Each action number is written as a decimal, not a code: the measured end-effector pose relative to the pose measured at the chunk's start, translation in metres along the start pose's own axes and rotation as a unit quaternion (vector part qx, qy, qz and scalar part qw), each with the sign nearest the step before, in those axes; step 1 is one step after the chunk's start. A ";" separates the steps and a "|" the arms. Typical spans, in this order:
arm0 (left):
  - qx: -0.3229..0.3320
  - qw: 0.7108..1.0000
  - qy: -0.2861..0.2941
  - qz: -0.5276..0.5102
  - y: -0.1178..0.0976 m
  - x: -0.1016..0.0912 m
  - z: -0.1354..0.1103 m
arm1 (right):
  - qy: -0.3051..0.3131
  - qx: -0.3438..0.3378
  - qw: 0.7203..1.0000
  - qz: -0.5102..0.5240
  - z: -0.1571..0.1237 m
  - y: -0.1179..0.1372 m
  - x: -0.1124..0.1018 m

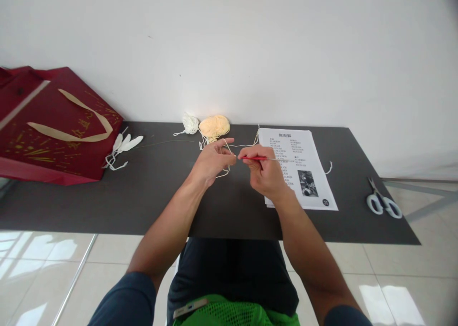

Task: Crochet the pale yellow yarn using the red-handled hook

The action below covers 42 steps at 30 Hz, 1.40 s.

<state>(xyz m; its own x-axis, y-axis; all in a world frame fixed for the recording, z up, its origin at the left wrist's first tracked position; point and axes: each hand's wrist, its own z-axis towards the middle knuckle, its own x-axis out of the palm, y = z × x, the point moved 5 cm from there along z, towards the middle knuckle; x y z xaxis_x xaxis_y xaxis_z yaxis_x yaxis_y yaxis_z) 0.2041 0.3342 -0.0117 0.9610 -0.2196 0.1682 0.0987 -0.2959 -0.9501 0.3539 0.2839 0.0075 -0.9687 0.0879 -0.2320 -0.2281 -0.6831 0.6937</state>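
Observation:
My right hand (265, 173) is closed around the red handle of a crochet hook (255, 158), its thin metal shaft pointing right over the printed sheets. Close by on the left, my left hand (211, 161) pinches pale yellow yarn (245, 146), with a strand looped over the raised index finger. The hook's left end meets the left fingertips; any stitches there are too small to make out. Behind the hands lies a pale yellow yarn ball (214, 127), beside a smaller white yarn ball (190, 123).
Printed sheets (318, 149) lie under and beyond my right hand. Scissors (382, 202) rest near the right end of the dark table (229, 216). At left stands a red gift bag (53, 130), with white feather-shaped pieces (129, 143) beside it. A wall rises behind.

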 end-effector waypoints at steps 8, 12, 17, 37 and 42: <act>0.003 0.999 -0.041 -0.006 0.005 -0.006 0.003 | 0.061 -0.093 0.988 -0.110 -0.005 0.017 0.015; 0.024 0.998 -0.058 -0.003 0.004 -0.007 0.004 | 0.038 -0.096 0.988 -0.118 -0.005 0.017 0.018; 0.088 0.993 -0.077 0.030 -0.001 -0.007 0.003 | -0.030 -0.078 0.987 -0.139 -0.005 0.016 0.016; 0.201 0.948 -0.106 0.224 -0.014 -0.002 -0.011 | -0.116 0.098 0.988 -0.022 -0.012 -0.007 0.012; 0.207 0.945 -0.124 0.222 -0.014 -0.001 -0.012 | -0.116 0.086 0.989 -0.025 -0.013 -0.005 0.011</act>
<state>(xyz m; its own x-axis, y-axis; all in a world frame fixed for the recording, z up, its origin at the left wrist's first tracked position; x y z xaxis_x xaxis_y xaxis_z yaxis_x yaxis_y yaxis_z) 0.1982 0.3272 0.0048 0.9573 0.0033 -0.2889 -0.2851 0.1748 -0.9424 0.3455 0.2795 -0.0075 -0.9478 0.2953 -0.1202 -0.2700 -0.5429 0.7952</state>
